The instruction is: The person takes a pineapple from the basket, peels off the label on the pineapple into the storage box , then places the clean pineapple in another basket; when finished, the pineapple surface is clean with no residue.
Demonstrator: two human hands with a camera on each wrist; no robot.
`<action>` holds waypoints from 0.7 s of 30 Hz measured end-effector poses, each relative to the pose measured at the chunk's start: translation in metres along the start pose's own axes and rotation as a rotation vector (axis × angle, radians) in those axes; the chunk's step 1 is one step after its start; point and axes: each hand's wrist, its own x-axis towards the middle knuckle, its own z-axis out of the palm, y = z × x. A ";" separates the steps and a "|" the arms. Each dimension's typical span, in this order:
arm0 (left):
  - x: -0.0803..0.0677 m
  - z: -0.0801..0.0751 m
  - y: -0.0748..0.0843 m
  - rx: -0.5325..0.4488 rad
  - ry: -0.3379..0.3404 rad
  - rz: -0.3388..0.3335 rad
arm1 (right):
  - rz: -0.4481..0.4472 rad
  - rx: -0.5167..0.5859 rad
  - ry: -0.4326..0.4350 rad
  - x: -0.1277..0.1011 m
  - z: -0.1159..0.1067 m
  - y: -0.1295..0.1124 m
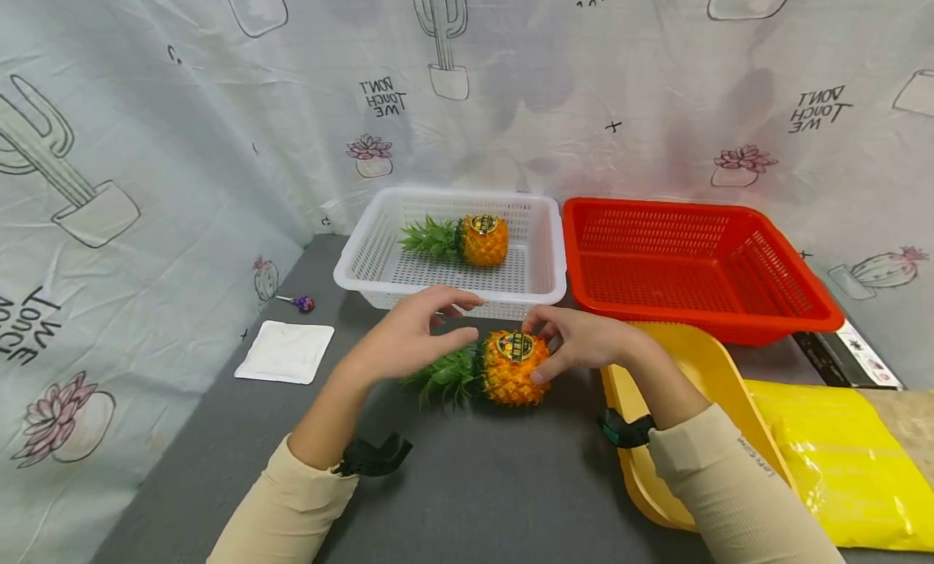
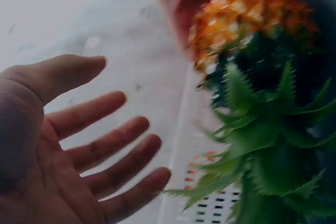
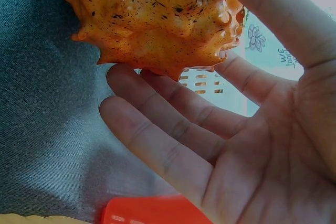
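Lying on its side, our spiky orange pineapple (image 1: 513,369) with green leaves touches our right hand (image 1: 584,341), fingers spread, while our left hand (image 1: 409,337) hovers open.

Left hand (image 1: 404,337) raised, palm turned right, fingers (image 2: 113,145) straight and spread, holding nothing. Right hand (image 1: 580,337) opposite it, palm turned left, fingers (image 3: 173,114) extended, thumb pointing near. Both forearms in beige sleeves, angled in from the near edge, a dark strap at each wrist.
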 end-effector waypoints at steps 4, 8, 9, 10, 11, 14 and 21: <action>0.007 0.009 0.002 0.117 -0.112 -0.019 | 0.006 -0.006 0.001 -0.001 -0.001 -0.002; 0.014 0.015 0.002 0.175 -0.165 -0.052 | -0.001 0.000 -0.005 0.000 0.000 -0.003; 0.016 0.017 0.001 0.188 -0.177 -0.055 | -0.002 0.000 -0.006 -0.001 0.000 -0.003; 0.018 0.018 0.002 0.199 -0.190 -0.058 | -0.003 0.002 -0.007 -0.001 0.000 -0.003; 0.020 0.020 0.002 0.212 -0.202 -0.059 | -0.003 0.001 -0.007 -0.001 0.001 -0.003; 0.025 0.024 0.004 0.243 -0.236 -0.066 | -0.005 0.003 -0.009 -0.001 0.001 -0.003; 0.027 0.027 0.007 0.284 -0.290 -0.070 | -0.021 -0.004 -0.013 -0.005 0.004 -0.005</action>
